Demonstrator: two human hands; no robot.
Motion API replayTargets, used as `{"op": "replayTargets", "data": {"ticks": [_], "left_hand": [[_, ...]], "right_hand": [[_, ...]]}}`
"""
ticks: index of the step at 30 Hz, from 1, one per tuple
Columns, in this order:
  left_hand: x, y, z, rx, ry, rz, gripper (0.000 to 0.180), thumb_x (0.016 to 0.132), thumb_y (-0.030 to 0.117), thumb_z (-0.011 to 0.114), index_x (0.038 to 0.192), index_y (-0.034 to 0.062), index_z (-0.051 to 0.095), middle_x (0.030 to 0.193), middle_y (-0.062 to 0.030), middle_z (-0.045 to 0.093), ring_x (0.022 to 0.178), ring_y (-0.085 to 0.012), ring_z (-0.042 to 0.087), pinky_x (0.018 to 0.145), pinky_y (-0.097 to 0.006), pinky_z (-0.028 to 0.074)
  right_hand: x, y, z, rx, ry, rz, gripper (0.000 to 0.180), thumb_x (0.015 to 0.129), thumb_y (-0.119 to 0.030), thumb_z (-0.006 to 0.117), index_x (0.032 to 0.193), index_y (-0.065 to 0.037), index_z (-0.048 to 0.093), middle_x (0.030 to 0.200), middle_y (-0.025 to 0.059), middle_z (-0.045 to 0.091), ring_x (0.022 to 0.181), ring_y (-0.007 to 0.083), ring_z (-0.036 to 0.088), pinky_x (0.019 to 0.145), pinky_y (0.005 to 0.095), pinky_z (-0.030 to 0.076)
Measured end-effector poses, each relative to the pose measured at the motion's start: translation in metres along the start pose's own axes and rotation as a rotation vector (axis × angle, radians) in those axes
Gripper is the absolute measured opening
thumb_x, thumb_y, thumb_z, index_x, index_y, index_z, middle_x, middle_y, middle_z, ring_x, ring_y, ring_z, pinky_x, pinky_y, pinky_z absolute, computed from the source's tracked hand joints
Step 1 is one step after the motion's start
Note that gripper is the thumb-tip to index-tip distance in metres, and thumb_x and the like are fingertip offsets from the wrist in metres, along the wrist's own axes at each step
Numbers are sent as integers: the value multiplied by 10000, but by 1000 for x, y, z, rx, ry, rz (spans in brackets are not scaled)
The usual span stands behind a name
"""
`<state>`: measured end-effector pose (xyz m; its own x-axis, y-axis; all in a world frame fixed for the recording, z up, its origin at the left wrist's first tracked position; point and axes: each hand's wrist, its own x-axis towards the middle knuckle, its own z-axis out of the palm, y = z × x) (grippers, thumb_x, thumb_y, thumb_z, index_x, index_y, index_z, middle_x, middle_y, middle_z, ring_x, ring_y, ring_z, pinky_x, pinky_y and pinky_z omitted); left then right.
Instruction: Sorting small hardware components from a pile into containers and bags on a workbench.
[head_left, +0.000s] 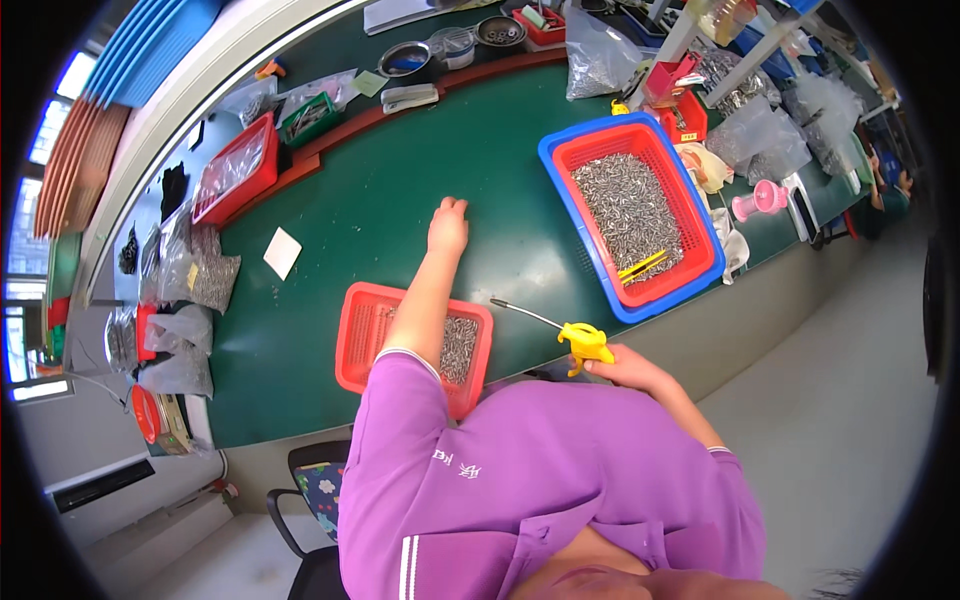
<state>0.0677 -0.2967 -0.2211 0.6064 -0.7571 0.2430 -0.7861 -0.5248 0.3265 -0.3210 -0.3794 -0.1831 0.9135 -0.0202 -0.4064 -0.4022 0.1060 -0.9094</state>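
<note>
My left hand reaches out over the green table, fingers curled with the tips on the tabletop; whether it pinches something small I cannot tell. My left forearm crosses a small red basket holding small metal parts. My right hand grips a yellow air blow gun at the table's near edge, its thin metal nozzle pointing left toward the small basket. A larger red basket full of metal parts sits inside a blue basket to the right, with a yellow tool lying in it.
A white card lies on the table left of my hand. Bags of metal parts and a red tray crowd the left end. Bowls, bags and red bins line the far edge. A pink object stands right. A chair sits below.
</note>
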Motion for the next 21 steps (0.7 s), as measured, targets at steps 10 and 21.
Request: {"op": "replayTargets", "data": {"ticks": [10,21], "left_hand": [[49,56,-28,-99,88,-101,77,730,62,571,803,47,553,832,-155,578,771,-338,593,681,-424,496],[11,229,-45,-387,-157,442,306,790,104,607,1082,18,578,1179,-193,513,1091,-355,515,936,-397,429]], "right_hand": [[-11,-4,-28,-16,149,-2,359,880,-277,581,1159,-51,564,1094,65,629,1013,175,596,901,315,442],[26,-11,-9,-385,35,-3,544,786,-431,625,1173,-63,522,1056,212,606,1026,367,573,860,412,457]]}}
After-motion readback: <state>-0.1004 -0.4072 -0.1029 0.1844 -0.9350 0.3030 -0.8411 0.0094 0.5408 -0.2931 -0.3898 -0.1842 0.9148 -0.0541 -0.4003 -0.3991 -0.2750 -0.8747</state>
